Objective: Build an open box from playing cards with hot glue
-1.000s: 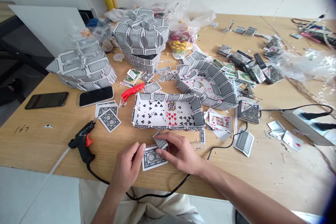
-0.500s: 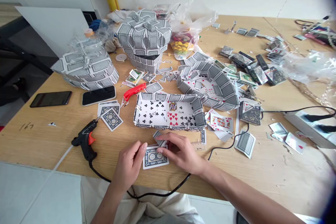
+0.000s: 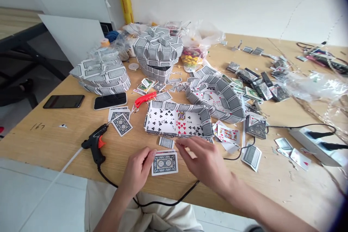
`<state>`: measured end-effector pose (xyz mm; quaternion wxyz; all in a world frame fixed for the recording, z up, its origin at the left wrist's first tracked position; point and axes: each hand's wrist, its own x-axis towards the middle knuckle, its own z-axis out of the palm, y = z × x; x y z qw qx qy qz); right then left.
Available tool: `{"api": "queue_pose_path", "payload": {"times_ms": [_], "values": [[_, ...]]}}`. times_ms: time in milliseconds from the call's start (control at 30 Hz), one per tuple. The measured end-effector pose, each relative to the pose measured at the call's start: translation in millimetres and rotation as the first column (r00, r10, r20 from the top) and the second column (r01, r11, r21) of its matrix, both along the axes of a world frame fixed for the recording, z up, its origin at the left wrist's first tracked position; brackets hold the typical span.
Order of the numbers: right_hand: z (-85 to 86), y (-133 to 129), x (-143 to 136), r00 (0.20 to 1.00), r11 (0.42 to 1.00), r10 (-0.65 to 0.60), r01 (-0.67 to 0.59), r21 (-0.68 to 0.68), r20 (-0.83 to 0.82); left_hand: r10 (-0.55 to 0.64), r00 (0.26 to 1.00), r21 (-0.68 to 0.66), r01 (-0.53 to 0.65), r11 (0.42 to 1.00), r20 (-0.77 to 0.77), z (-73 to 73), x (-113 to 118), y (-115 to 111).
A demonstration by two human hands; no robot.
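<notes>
Roughly by size, label by label:
Table [image 3: 272,185]: light wood, strewn with cards.
Card tray [image 3: 178,122]: rectangular, club and heart faces lining its floor, grey backs on its walls.
Right hand [image 3: 206,163]: fingers spread loosely, holding nothing, raised just right of the playing card.
Left hand [image 3: 137,170]: fingertips pressed on the card's left edge.
Playing card [image 3: 164,163]: face down, grey ornate back, flat near the table's front edge.
Folded card piece [image 3: 166,142]: between card and tray.

Craft workspace: glue gun [image 3: 94,145], card boxes [image 3: 178,123]
</notes>
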<state>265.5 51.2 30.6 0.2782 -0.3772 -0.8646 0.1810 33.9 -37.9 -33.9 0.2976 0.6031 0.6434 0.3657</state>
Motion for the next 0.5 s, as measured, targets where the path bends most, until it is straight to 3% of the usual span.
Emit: {"api": "queue_pose_path", "payload": {"times_ms": [100, 167, 233, 333, 500], "values": [[33.8, 55, -21, 0.999, 0.998, -0.05, 0.05, -0.043, 0.01, 0.01, 1.0, -0.002, -0.01, 1.0, 0.008, -0.4, 0, -1], [42.4, 108, -47, 0.985, 0.99, -0.093, 0.107, -0.093, 0.146, 0.01, 1.0, -0.01, -0.01, 1.0, 0.009, -0.5, 0, -1], [39.6, 161, -77, 0.931, 0.976, -0.127, 0.178, -0.122, 0.343, 0.005, 1.0, -0.024, -0.005, 1.0, 0.019, -0.3, 0, -2], [23.6, 216, -116, 0.892, 0.966, -0.129, 0.213, -0.149, 0.433, 0.002, 0.999, -0.027, 0.0, 1.0, 0.051, -0.1, 0, -3], [-1.3, 238, -140, 0.838, 0.959, -0.115, 0.234, -0.16, 0.534, 0.018, 0.996, -0.013, -0.017, 1.0, 0.091, -1.8, -2, -5]]}}
